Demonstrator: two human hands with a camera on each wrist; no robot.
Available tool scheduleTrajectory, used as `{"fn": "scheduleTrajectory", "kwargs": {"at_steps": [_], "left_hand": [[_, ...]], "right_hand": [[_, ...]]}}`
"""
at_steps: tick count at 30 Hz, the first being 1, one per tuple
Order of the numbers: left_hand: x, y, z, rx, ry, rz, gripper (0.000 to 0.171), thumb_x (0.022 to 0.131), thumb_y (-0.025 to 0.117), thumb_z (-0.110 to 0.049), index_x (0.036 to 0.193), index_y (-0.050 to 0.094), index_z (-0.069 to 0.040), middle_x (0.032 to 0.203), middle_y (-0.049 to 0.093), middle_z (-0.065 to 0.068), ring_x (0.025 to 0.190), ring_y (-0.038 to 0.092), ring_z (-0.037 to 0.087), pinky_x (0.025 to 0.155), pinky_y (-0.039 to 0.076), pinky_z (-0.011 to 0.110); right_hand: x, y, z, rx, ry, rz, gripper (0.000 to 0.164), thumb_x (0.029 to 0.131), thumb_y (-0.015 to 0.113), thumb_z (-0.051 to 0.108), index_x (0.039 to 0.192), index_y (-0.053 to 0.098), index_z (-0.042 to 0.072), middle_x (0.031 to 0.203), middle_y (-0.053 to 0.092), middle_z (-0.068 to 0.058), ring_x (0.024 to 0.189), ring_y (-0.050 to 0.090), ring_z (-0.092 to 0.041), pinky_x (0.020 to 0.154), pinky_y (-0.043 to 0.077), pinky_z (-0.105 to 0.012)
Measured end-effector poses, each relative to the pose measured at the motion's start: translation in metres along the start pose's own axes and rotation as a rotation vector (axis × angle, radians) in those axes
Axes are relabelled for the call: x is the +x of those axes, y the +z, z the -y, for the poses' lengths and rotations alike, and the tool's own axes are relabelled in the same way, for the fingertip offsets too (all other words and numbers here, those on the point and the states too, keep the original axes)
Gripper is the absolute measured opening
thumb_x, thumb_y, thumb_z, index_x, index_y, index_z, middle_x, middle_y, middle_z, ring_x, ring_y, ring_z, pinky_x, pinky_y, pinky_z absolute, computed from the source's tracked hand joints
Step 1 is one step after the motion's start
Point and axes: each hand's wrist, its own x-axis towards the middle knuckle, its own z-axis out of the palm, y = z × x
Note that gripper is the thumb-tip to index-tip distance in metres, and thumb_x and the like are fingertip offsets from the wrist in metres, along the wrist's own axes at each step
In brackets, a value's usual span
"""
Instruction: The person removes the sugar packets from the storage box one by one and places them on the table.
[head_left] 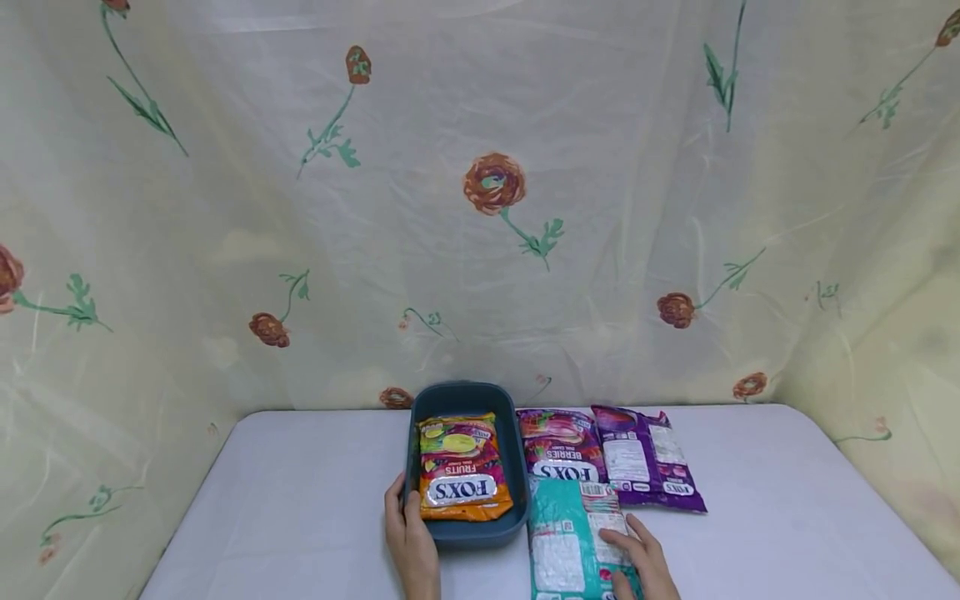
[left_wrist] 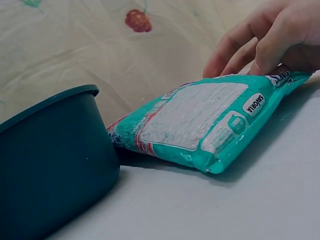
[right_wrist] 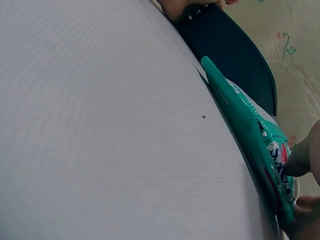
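Observation:
A dark blue plastic bin (head_left: 506, 533) stands on the table with an orange Fox's Fruits candy bag (head_left: 459, 467) lying inside it. My left hand (head_left: 412, 542) holds the bin's left wall near the front corner, thumb up at the rim. Right of the bin lies a teal candy bag (head_left: 557, 533), back side up and its printed panels showing. My right hand (head_left: 643, 557) grips this bag by its right side, fingers over the top and thumb near the front edge. In the left wrist view the teal bag (left_wrist: 195, 117) slopes upward toward the right hand (left_wrist: 272, 42).
Behind the teal bag lies a purple Fox's Berries bag (head_left: 558, 442), face up. Another purple bag (head_left: 648, 458) lies back side up to its right, slightly turned. A flowered curtain (head_left: 585, 250) hangs along the far edge of the white table (head_left: 300, 500).

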Motion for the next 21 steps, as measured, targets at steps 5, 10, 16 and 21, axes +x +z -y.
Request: {"fn": "scheduleTrajectory", "kwargs": {"at_steps": [5,10,16,21], "left_hand": [[0.000,0.002,0.001,0.000,0.000,-0.018,0.042,0.097,0.036,-0.019,0.136,0.044,-0.008,0.144,0.043,0.017,0.136,0.035,0.034,0.112,0.028,0.055],[0.000,0.002,0.001,-0.010,-0.005,-0.013,0.043,0.097,0.036,-0.020,0.137,0.044,-0.008,0.145,0.042,0.018,0.136,0.034,0.034,0.112,0.028,0.055],[-0.001,0.002,0.001,-0.006,-0.015,-0.006,0.044,0.097,0.036,-0.019,0.138,0.043,-0.008,0.146,0.040,0.018,0.136,0.034,0.034,0.113,0.027,0.056],[0.001,0.002,0.004,0.000,-0.008,-0.011,0.043,0.097,0.036,-0.019,0.138,0.043,-0.008,0.146,0.040,0.017,0.136,0.034,0.034,0.112,0.027,0.056]], "right_hand": [[0.000,-0.002,0.003,-0.004,-0.006,-0.010,0.040,0.085,0.053,0.002,0.124,0.054,0.006,0.144,0.022,-0.031,0.129,0.031,-0.051,0.099,0.037,-0.066],[0.004,-0.009,0.010,0.014,0.065,-0.018,0.041,0.084,0.052,0.002,0.125,0.053,0.006,0.147,0.020,-0.027,0.134,0.026,-0.050,0.106,0.028,-0.065],[0.008,-0.013,0.018,0.082,0.057,-0.131,0.041,0.084,0.052,-0.002,0.125,0.052,0.006,0.147,0.024,-0.023,0.136,0.023,-0.044,0.102,0.030,-0.067],[0.011,-0.011,0.025,0.153,0.010,-0.205,0.043,0.087,0.049,-0.006,0.128,0.049,0.006,0.146,0.030,-0.016,0.131,0.031,-0.015,0.103,0.044,-0.034]]}}
